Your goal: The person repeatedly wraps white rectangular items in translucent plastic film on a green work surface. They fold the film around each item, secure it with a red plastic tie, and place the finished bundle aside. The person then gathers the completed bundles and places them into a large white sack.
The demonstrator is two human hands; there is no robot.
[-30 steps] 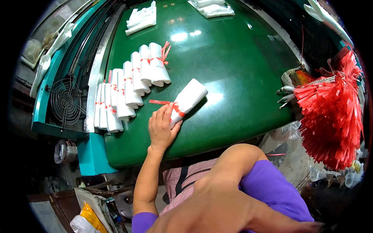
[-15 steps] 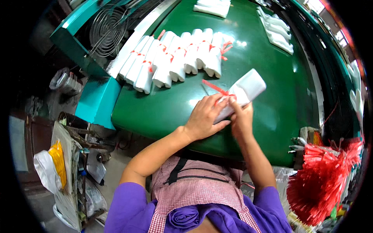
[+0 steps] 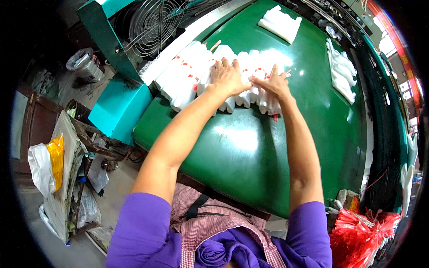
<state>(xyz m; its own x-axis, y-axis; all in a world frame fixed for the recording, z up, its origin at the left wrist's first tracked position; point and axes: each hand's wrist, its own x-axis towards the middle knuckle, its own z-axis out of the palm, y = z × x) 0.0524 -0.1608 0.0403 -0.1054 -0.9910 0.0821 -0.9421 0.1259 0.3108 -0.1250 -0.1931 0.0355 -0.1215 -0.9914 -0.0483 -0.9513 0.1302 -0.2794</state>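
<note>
Red tie strips (image 3: 364, 236) bunch at the near right corner of the green table (image 3: 250, 147), well apart from the hands. Both arms reach across the bare near part of the table to its far left side. There a row of white bag bundles (image 3: 187, 78), each bound with a red tie, lies overlapped along the far left edge, beside the fan housing (image 3: 152, 20). Left hand (image 3: 229, 77) rests flat, fingers spread, on the middle of the row. Right hand (image 3: 273, 83) is open too, fingertips pressing the last bundle at the row's right end. Neither hand grips anything. More loose white stacks (image 3: 281, 23) lie at the far edge, others (image 3: 342, 71) along the right edge.

Bundles look light, soft, slippery plastic; they would likely squash and slide. Best taken at the tied waist, or pushed flat from above.

Half a second ago both hands held one bundle on the near part of the table; now it has joined the row.
</note>
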